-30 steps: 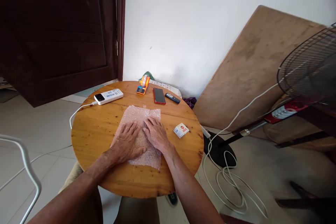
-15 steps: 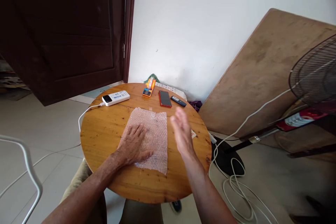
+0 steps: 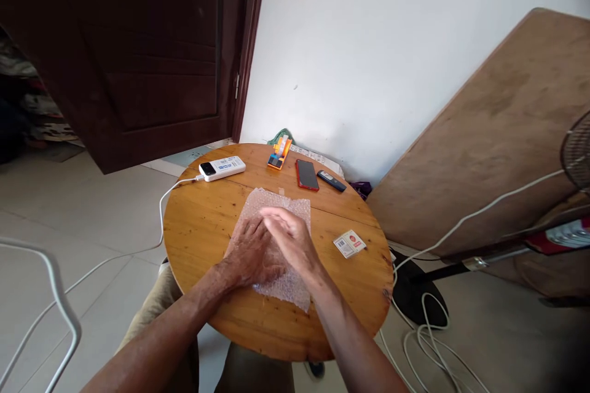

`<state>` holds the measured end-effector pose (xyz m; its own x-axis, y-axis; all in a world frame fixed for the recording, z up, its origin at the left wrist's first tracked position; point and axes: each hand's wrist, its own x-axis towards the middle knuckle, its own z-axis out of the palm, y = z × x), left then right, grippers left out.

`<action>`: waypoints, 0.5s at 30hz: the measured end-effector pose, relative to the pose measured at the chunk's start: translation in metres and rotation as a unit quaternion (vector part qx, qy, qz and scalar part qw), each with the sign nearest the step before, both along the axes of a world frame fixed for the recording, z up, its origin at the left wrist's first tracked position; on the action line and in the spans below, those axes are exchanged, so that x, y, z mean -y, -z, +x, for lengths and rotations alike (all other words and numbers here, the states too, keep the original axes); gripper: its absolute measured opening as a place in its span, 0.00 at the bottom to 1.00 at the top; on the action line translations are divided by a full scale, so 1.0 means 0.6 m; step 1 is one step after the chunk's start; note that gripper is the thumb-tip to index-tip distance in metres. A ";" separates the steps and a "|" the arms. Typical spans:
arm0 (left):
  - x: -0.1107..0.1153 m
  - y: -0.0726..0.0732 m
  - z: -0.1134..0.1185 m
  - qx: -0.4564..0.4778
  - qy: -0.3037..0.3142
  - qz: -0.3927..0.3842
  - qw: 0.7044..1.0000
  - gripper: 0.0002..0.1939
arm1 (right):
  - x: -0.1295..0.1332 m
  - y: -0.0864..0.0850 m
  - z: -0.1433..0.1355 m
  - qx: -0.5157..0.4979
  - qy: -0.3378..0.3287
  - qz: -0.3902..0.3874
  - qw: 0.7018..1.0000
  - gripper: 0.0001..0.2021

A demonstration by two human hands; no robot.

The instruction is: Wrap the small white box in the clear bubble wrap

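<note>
A sheet of clear bubble wrap point(image 3: 297, 291) lies flat on the round wooden table point(image 3: 198, 224). My left hand point(image 3: 251, 255) is spread palm down on its left part, fingers apart. Over the middle of the sheet is my right hand point(image 3: 290, 236), turned on edge with the fingers stretched out and nothing visible in them. Whether it touches the wrap I cannot tell. To its right a small printed card point(image 3: 349, 244) with a red mark rests on the wood.
Along the table's far side are a white power bank point(image 3: 222, 168) with a cable, an orange tape dispenser point(image 3: 279, 152), a red-edged phone point(image 3: 306, 174) and a dark handset point(image 3: 331, 181). A fan base point(image 3: 421, 288) and loose cable point(image 3: 437, 344) occupy the floor at right.
My right hand has moved left, from beside the bubble wrap to over it, uncovering the card. My left hand stays flat on the sheet. The view has shifted slightly.
</note>
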<state>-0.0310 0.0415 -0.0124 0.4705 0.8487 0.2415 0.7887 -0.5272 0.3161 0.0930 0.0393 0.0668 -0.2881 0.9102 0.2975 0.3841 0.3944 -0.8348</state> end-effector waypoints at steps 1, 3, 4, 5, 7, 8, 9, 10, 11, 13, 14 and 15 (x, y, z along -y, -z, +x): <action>0.002 -0.003 -0.001 -0.002 0.000 -0.003 1.000 0.44 | -0.001 0.013 0.022 0.030 0.036 0.004 0.999 0.14; 0.006 -0.010 -0.002 -0.010 0.002 -0.009 1.000 0.45 | 0.005 0.045 0.059 0.123 0.058 0.042 0.990 0.17; 0.007 -0.012 -0.003 -0.015 0.001 -0.012 1.000 0.44 | 0.012 0.060 0.073 0.173 0.056 0.061 0.981 0.19; 0.007 -0.014 -0.004 -0.018 0.001 -0.014 1.000 0.44 | 0.021 0.074 0.084 0.225 0.052 0.076 0.970 0.19; 0.007 -0.017 -0.004 -0.024 0.005 -0.017 1.000 0.44 | 0.038 0.093 0.099 0.319 0.052 0.095 0.941 0.20; 0.006 -0.017 -0.005 -0.025 0.007 -0.019 0.999 0.44 | 0.045 0.097 0.105 0.354 0.053 0.100 0.928 0.20; 0.006 -0.018 -0.005 -0.026 0.008 -0.021 0.999 0.45 | 0.050 0.099 0.109 0.382 0.055 0.103 0.917 0.20; 0.006 -0.018 -0.005 -0.027 0.009 -0.022 0.999 0.46 | 0.053 0.099 0.114 0.402 0.056 0.105 0.908 0.21; 0.005 -0.018 -0.005 -0.027 0.009 -0.021 0.999 0.46 | 0.055 0.097 0.119 0.416 0.057 0.106 0.901 0.21; 0.005 -0.017 -0.006 -0.024 0.007 -0.017 1.000 0.47 | 0.056 0.093 0.133 0.435 0.054 0.108 0.892 0.22; 0.004 -0.016 -0.006 -0.023 0.007 -0.015 1.000 0.47 | 0.056 0.091 0.141 0.441 0.052 0.109 0.889 0.22; 0.004 -0.016 -0.006 -0.022 0.009 -0.013 1.000 0.47 | 0.056 0.090 0.149 0.446 0.051 0.112 0.887 0.23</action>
